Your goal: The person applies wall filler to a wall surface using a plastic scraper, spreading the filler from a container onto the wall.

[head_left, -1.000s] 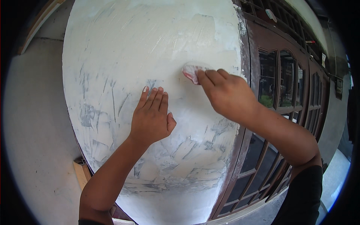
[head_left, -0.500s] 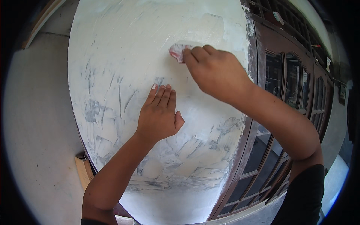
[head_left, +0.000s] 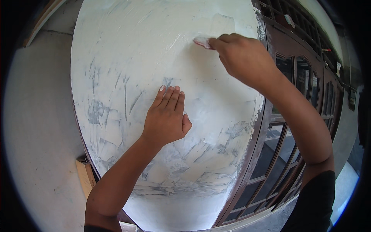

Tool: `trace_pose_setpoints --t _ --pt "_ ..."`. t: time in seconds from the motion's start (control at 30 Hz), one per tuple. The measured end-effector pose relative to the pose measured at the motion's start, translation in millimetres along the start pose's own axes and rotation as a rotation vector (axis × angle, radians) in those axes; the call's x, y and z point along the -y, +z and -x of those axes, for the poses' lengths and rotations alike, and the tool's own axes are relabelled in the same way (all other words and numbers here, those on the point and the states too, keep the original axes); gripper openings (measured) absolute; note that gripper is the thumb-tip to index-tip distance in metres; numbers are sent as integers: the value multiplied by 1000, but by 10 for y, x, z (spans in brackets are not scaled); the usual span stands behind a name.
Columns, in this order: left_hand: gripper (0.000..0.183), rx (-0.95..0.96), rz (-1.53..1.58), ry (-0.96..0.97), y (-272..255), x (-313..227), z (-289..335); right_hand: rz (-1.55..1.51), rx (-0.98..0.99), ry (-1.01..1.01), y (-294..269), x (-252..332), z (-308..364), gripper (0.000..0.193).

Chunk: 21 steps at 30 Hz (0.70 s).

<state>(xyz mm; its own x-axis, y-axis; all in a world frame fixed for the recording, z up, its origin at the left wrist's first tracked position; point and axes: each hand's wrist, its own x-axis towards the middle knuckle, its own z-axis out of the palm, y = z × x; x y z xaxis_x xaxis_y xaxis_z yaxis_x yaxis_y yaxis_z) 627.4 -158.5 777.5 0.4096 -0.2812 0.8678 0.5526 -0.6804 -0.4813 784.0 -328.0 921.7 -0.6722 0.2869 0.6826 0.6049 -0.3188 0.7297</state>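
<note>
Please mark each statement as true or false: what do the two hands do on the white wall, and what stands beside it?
1. The right hand holds a small scraper against the wall. True.
2. The left hand is closed in a fist. False: it lies flat on the wall, fingers together.
3. A dark wooden window frame stands right of the wall. True.
4. The left hand is higher than the right hand. False: it is lower.

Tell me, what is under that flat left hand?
The left hand lies flat, fingers together, on the white-coated wall panel, where grey streaks show through around it. The patch beneath the palm is covered. The right hand holds a small scraper higher up.
</note>
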Motion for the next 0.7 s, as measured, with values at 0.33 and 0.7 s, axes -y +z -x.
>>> trace_pose_setpoints --t 0.33,0.7 --pt "49 -2 5 -2 11 5 4 67 36 -248 394 568 440 35" --pt "49 -6 6 0 21 0 -20 152 -25 -237 661 252 262 36"
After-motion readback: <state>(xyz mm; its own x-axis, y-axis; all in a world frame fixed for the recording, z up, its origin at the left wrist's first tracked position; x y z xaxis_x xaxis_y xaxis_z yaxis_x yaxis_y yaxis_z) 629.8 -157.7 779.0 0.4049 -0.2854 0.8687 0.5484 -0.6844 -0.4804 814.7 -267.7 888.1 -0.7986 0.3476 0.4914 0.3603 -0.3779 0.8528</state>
